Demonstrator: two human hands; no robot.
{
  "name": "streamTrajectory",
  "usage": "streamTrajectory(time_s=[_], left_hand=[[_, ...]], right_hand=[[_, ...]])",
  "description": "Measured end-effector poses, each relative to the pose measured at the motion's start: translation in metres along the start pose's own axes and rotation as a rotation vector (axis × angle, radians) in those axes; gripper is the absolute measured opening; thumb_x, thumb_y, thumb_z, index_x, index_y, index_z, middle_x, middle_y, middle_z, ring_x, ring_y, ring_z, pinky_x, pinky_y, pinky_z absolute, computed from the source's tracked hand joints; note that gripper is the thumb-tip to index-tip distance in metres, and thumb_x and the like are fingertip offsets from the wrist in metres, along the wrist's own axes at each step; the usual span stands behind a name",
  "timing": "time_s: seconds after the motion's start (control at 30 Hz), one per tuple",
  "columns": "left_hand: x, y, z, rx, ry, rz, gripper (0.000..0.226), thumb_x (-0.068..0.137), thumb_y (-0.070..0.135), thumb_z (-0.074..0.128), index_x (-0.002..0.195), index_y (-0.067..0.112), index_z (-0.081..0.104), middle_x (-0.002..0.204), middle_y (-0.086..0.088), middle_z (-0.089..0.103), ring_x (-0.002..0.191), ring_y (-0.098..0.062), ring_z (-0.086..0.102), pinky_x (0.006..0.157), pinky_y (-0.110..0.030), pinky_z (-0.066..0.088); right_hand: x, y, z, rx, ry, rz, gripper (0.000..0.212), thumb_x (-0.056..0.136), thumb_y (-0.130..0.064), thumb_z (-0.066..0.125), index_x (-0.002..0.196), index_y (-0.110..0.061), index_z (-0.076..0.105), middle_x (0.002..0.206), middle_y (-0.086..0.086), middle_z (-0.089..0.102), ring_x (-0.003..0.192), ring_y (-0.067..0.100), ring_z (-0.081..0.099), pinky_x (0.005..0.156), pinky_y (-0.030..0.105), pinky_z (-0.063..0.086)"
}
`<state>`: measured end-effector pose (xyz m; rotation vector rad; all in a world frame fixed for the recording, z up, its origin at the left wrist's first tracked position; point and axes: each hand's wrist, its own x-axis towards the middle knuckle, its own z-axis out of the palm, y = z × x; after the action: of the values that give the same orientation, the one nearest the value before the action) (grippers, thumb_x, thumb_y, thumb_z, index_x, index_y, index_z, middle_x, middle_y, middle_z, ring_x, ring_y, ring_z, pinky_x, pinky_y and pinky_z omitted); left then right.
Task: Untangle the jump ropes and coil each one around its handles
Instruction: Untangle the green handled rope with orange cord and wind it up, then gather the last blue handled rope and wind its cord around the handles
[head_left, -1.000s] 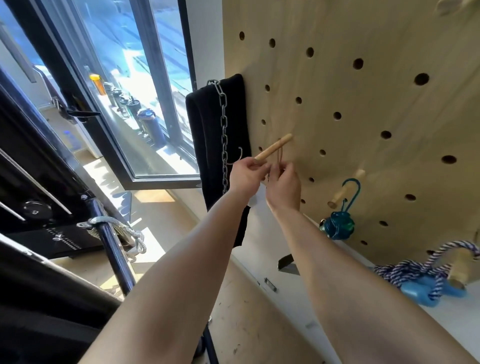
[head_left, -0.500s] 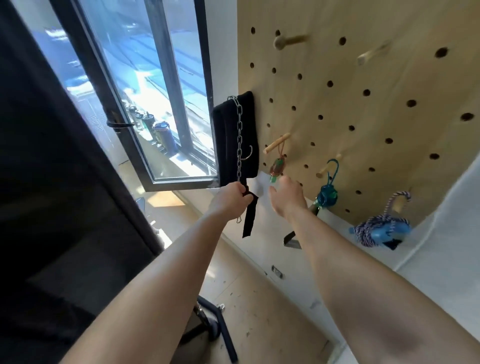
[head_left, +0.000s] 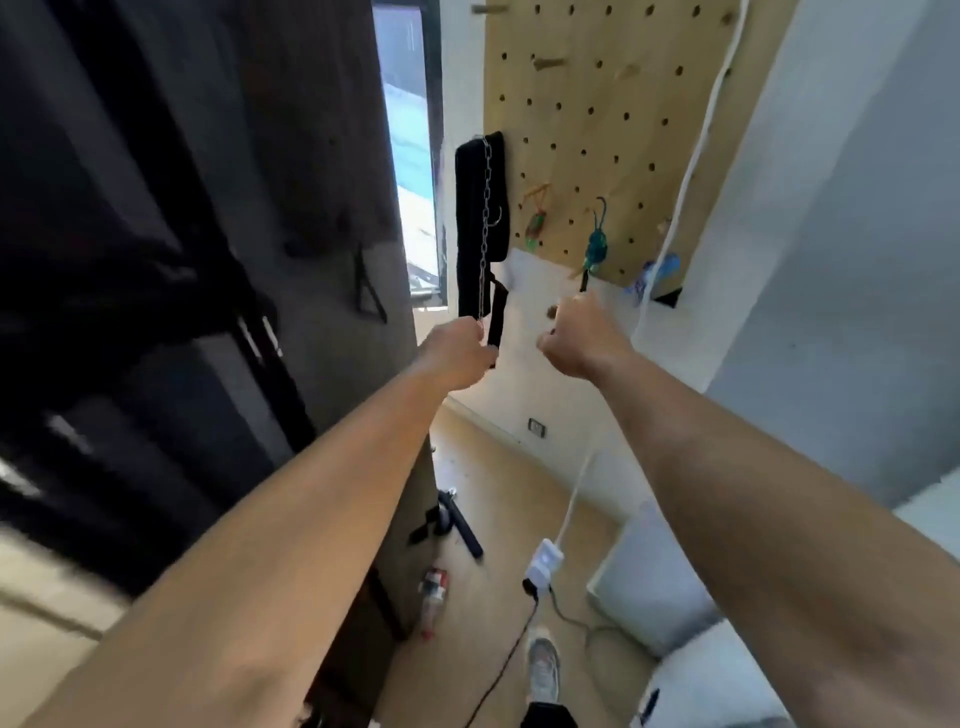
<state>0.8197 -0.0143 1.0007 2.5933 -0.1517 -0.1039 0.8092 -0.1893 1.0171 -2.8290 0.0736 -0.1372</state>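
Left hand (head_left: 457, 353) curls beside the black strap (head_left: 470, 208), grip unclear. Right hand (head_left: 579, 338) is fisted and looks empty. At one o'clock, coiled jump ropes (head_left: 596, 249) hang on the pegboard (head_left: 597, 130). Check that every coil is snug and its loop fully seated.
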Motion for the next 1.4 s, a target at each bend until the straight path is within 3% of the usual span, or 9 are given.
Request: streamTrajectory(time_s=[0.13, 0.47, 0.57, 0.63, 0.7, 0.87, 1.0, 1.2, 1.4], left_hand=[[-0.102, 0.001, 0.006, -0.002, -0.064, 0.019, 0.041, 0.097, 0.034, 0.052, 0.132, 0.013, 0.056, 0.132, -0.007, 0.058, 0.110, -0.027, 0.058, 0.082, -0.030, 0.045], [-0.256, 0.005, 0.091, 0.005, -0.259, -0.030, 0.043, 0.098, 0.028, 0.047, 0.139, 0.014, 0.050, 0.134, -0.006, 0.057, 0.113, -0.023, 0.058, 0.087, -0.031, 0.047], [-0.290, 0.000, 0.148, 0.001, -0.293, -0.053, 0.030, 0.098, 0.025, 0.046, 0.123, 0.015, 0.057, 0.118, -0.007, 0.062, 0.098, -0.024, 0.060, 0.083, -0.038, 0.054], [-0.313, -0.010, 0.201, 0.027, -0.330, -0.060, 0.017, 0.095, 0.027, 0.045, 0.089, 0.015, 0.055, 0.103, -0.011, 0.067, 0.078, -0.024, 0.057, 0.061, -0.035, 0.046], [-0.340, -0.027, 0.264, 0.049, -0.369, -0.091, 0.021, 0.094, 0.026, 0.043, 0.077, 0.014, 0.045, 0.099, -0.015, 0.067, 0.071, -0.024, 0.055, 0.055, -0.033, 0.035], [-0.436, -0.076, 0.439, 0.031, -0.486, -0.247, 0.034, 0.099, 0.033, 0.046, 0.119, 0.010, 0.061, 0.126, -0.013, 0.061, 0.112, -0.033, 0.059, 0.086, -0.036, 0.045], [-0.505, -0.119, 0.573, 0.035, -0.602, -0.324, 0.023, 0.095, 0.027, 0.047, 0.096, 0.010, 0.062, 0.117, -0.023, 0.064, 0.106, -0.036, 0.062, 0.075, -0.031, 0.039], [-0.570, -0.222, 0.762, 0.087, -0.667, -0.327, 0.036, 0.096, 0.028, 0.047, 0.126, 0.011, 0.060, 0.132, -0.014, 0.061, 0.121, -0.033, 0.058, 0.090, -0.034, 0.046], [-0.622, -0.339, 0.925, 0.174, -0.769, -0.326, 0.027, 0.091, 0.016, 0.056, 0.117, 0.016, 0.060, 0.120, -0.009, 0.064, 0.114, -0.029, 0.060, 0.089, -0.036, 0.050]], right_hand=[[-0.108, -0.010, -0.008, -0.075, -0.041, -0.004, 0.047, 0.092, -0.036, 0.055, 0.134, -0.014, 0.051, 0.136, 0.014, 0.045, 0.124, 0.036, 0.047, 0.100, 0.047, 0.046], [-0.259, 0.024, 0.030, -0.095, -0.275, -0.003, 0.050, 0.093, -0.034, 0.056, 0.139, -0.016, 0.046, 0.141, 0.012, 0.040, 0.127, 0.034, 0.042, 0.100, 0.046, 0.044], [-0.295, 0.055, 0.070, -0.073, -0.332, 0.006, 0.050, 0.094, -0.034, 0.055, 0.140, -0.018, 0.046, 0.141, 0.013, 0.041, 0.128, 0.034, 0.043, 0.100, 0.046, 0.045], [-0.323, 0.084, 0.110, -0.054, -0.373, -0.005, 0.048, 0.094, -0.033, 0.054, 0.138, -0.014, 0.049, 0.138, 0.016, 0.045, 0.124, 0.035, 0.047, 0.095, 0.039, 0.044], [-0.356, 0.115, 0.154, -0.038, -0.418, -0.010, 0.044, 0.093, -0.038, 0.053, 0.130, -0.013, 0.055, 0.134, 0.016, 0.051, 0.119, 0.035, 0.052, 0.090, 0.036, 0.044], [-0.476, 0.212, 0.280, -0.054, -0.616, -0.001, 0.053, 0.091, -0.034, 0.058, 0.139, -0.013, 0.050, 0.142, 0.015, 0.046, 0.129, 0.035, 0.048, 0.105, 0.042, 0.043], [-0.568, 0.289, 0.399, -0.096, -0.748, 0.065, 0.053, 0.088, -0.033, 0.060, 0.136, -0.012, 0.051, 0.136, 0.020, 0.050, 0.125, 0.040, 0.050, 0.102, 0.045, 0.046], [-0.661, 0.369, 0.607, -0.079, -0.830, 0.126, 0.051, 0.091, -0.029, 0.055, 0.139, -0.015, 0.047, 0.138, 0.020, 0.047, 0.126, 0.041, 0.048, 0.104, 0.045, 0.044], [-0.729, 0.413, 0.805, -0.019, -0.907, 0.132, 0.047, 0.093, -0.010, 0.043, 0.138, -0.024, 0.047, 0.134, 0.012, 0.047, 0.128, 0.032, 0.042, 0.103, 0.047, 0.044]])
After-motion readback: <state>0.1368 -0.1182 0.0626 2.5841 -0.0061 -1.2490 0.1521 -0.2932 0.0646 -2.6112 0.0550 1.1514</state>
